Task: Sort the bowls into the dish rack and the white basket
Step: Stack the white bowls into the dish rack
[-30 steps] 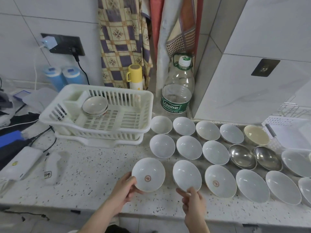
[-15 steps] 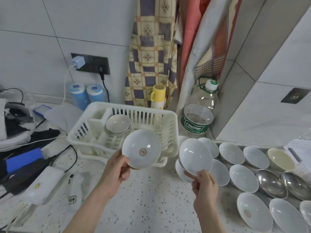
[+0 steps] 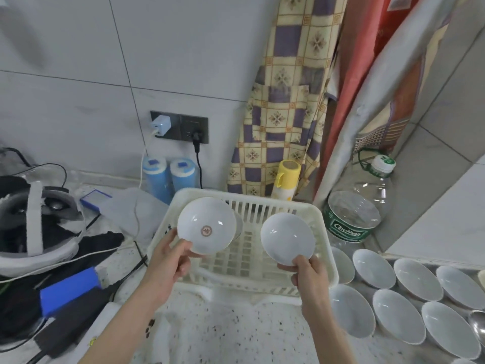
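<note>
Our hands (image 3: 168,261) (image 3: 309,274) each grip a bowl (image 3: 206,225) (image 3: 288,239) above the dish rack (image 3: 325,248); many bowls (image 3: 396,312) right of it wait on the desk (image 3: 236,334)

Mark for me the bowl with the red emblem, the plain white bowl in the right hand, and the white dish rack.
Bowl with the red emblem (image 3: 206,225): head view, on its inner wall just above the emblem.
Plain white bowl (image 3: 287,239): head view, centre of its inside.
White dish rack (image 3: 326,245): head view, on its right rim.
</note>
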Demonstrator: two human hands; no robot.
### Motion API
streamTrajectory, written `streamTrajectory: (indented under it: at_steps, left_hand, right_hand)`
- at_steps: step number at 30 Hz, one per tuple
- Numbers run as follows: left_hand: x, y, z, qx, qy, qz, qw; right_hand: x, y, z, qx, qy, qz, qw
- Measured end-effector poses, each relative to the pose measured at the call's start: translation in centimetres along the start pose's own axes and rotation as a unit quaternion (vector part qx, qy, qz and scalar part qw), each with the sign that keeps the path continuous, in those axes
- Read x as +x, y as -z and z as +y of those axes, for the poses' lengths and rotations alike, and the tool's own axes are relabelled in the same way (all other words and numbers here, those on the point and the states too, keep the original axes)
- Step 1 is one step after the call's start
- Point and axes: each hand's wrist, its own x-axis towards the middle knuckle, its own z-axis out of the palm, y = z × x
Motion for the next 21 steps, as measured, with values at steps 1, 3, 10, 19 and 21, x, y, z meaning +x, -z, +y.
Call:
streamTrajectory:
  at_steps: [1, 3, 10, 19, 21]
  left_hand:
    - [0.4, 0.3, 0.2, -0.004, -0.007, -0.002, 1.0]
    - [1.5, 0.8, 0.6, -0.018, -0.019, 0.0, 1.0]
    - [6.2, 1.5, 1.6, -0.036, -0.022, 0.031, 0.999]
    - [9.8, 2.1, 0.5, -0.082, -0.005, 0.018, 0.996]
    - [10.1, 2.2, 0.3, -0.092, -0.004, 0.011, 0.996]
  right_hand:
    - [0.2, -0.6, 0.0, -0.011, -0.002, -0.005, 1.0]
    - [0.7, -1.7, -0.2, -0.029, -0.007, -0.017, 0.999]
    - [2.7, -5.4, -0.8, -0.058, 0.006, -0.055, 0.997]
    - [6.9, -8.6, -0.3, -0.075, 0.033, -0.059, 0.995]
    - [7.6, -9.4, 0.0, -0.068, 0.022, -0.06, 0.996]
